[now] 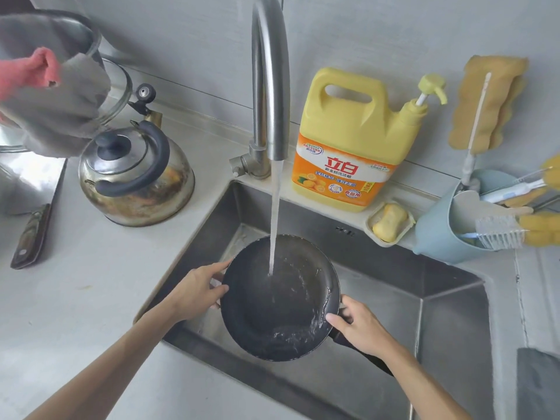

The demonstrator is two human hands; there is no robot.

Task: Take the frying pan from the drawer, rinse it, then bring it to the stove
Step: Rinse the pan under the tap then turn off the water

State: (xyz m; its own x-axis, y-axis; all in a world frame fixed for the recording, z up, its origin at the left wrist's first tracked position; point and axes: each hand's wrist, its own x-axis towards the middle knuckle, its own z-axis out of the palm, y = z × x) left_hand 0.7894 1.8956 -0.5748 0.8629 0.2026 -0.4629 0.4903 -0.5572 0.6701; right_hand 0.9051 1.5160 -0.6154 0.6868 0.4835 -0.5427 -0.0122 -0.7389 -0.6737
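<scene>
head view shows us the round black frying pan [280,301] held over the stainless steel sink basin [439,325], tilted so its inner face turns up toward us. a stream of water [276,216] falls from the curved brushed-steel faucet [268,86] and strikes the upper middle of the pan's inside, and we see wet streaks and droplets along its right and lower rim.

the pan sits between our two hands. our left hand [197,289] clasps the pan's left rim, thumb laid over the inner edge and fingers curled behind it. our right hand [360,328] is closed around the pan's dark handle [363,357] just where it joins the lower right rim, with the thumb pressing on the rim; the rest of the handle runs down and to the right under the wrist. both forearms reach up from the bottom of the frame, bare, the left coming in at a diagonal across the pale countertop [91,298].

beside the sink on the left stands a scorched steel kettle with a black handle [136,174]. behind the basin, on the ledge, a large yellow and orange dish soap jug with a pump [354,140] stands just beside the faucet, and a yellow soap bar in a pale dish [389,222] lies near it. a light blue plastic holder with brushes [454,225] hangs at the right end of the ledge.
</scene>
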